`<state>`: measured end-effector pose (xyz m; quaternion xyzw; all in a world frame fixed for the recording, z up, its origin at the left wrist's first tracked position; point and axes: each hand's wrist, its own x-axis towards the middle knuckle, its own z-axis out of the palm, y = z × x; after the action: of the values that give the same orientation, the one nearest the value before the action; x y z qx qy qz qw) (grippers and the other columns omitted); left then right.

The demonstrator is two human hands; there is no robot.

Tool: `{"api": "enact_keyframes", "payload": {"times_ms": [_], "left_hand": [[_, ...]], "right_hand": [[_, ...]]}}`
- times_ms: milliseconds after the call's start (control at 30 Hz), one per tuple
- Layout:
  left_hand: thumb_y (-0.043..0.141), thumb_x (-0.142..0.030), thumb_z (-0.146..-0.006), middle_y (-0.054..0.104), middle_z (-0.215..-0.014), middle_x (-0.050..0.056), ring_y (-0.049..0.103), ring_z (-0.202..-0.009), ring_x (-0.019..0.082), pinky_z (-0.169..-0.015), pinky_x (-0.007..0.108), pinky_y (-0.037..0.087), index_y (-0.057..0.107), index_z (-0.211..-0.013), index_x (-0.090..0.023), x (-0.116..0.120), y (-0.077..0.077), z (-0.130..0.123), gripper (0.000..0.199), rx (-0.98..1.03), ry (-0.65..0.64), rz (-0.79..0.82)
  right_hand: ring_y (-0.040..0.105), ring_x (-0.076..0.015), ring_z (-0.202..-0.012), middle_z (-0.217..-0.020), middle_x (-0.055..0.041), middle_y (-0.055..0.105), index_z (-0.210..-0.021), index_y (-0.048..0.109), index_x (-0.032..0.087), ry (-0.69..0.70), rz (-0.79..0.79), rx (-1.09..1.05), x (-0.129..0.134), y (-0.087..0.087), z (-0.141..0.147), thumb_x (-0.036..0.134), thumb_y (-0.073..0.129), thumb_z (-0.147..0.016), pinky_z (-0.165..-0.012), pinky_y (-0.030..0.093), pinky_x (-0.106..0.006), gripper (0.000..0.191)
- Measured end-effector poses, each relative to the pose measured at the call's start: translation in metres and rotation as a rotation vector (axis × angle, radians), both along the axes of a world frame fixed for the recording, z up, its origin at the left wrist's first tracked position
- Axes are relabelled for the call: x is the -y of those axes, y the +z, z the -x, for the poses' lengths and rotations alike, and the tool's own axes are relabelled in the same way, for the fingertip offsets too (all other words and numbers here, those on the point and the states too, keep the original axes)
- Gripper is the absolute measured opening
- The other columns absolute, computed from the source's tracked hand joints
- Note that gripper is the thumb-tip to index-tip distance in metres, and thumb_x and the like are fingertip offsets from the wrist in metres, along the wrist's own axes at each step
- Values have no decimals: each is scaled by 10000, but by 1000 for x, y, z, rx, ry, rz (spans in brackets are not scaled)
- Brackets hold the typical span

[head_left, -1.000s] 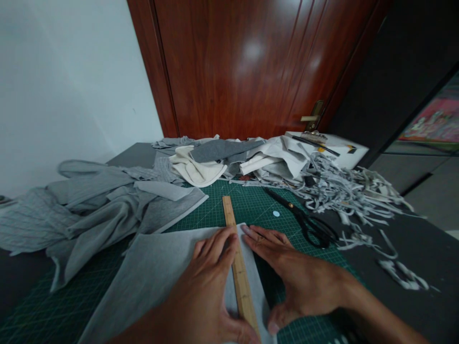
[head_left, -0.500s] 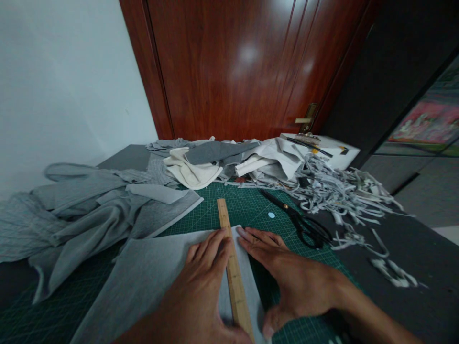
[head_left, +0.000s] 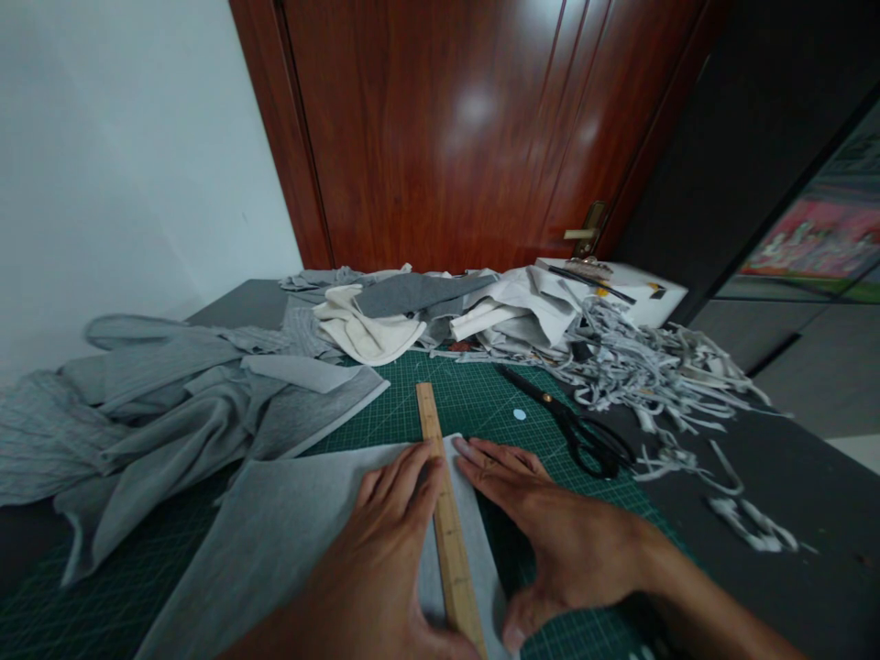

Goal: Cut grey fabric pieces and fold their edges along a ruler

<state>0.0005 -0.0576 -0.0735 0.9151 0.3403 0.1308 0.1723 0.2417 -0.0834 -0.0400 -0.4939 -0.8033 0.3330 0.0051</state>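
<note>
A wooden ruler (head_left: 446, 522) lies lengthwise on a piece of grey fabric (head_left: 275, 522), near the fabric's right edge. The fabric is spread on a green cutting mat (head_left: 385, 403). My left hand (head_left: 385, 541) rests flat on the fabric and against the ruler's left side, fingers stretched forward, thumb at the ruler's near end. Just right of the ruler, my right hand (head_left: 543, 522) has its fingertips on the fabric's far right corner and its thumb apart, near the fabric's right edge. Black scissors (head_left: 570, 422) lie on the mat beyond my right hand.
Crumpled grey fabric (head_left: 179, 394) covers the left side. Cream and grey cloth pieces (head_left: 371, 330) are heaped at the back. Cut fabric strips (head_left: 646, 357) pile up at the right, before a white box (head_left: 653, 293). A small white disc (head_left: 520, 414) lies beside the scissors.
</note>
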Motion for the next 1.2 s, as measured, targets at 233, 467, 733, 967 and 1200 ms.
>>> {"api": "enact_keyframes", "payload": {"times_ms": [233, 467, 733, 967, 1200], "left_hand": [[824, -857, -480, 359, -1673, 219, 346, -1506, 479, -1201, 615, 333, 422, -1594, -163, -3, 2, -1, 1373, 24, -21, 20], [830, -856, -474, 342, -1688, 207, 329, -1526, 457, -1221, 574, 315, 415, -1597, -161, 0, 4, 1, 1384, -14, -17, 23], [863, -829, -444, 351, -1679, 213, 339, -1513, 469, -1213, 598, 329, 413, -1599, -156, 0, 0, 1, 1410, 19, -14, 17], [867, -842, -416, 358, -1674, 215, 339, -1510, 483, -1210, 626, 331, 402, -1608, -162, -1, 1, 0, 1449, 15, -1, 33], [843, -774, -568, 327, -1695, 199, 304, -1536, 472, -1226, 634, 302, 372, -1624, -186, -2, -1, 3, 1298, 14, -20, 34]], "right_hand": [[11, -436, -1617, -1735, -234, 6, -1677, 94, 86, -4, 4, -2, -1, 1, 1, 676, 951, -544, -1297, 25, -623, 1538], [0, -439, -1614, -1737, -238, 9, -1676, 87, 89, -14, 23, -15, 0, 3, 1, 648, 973, -530, -1297, 6, -613, 1553], [-18, -424, -1617, -1733, -238, -1, -1669, 73, 73, -9, 15, 27, 0, 0, 0, 660, 959, -545, -1299, -2, -596, 1547], [-5, -423, -1620, -1739, -237, 11, -1671, 74, 65, 5, 5, 23, 1, 1, 1, 695, 938, -548, -1300, 9, -615, 1551], [-19, -428, -1621, -1750, -222, 16, -1678, 71, 86, 1, -3, -13, 1, -1, -2, 719, 919, -562, -1297, 0, -631, 1537]]}}
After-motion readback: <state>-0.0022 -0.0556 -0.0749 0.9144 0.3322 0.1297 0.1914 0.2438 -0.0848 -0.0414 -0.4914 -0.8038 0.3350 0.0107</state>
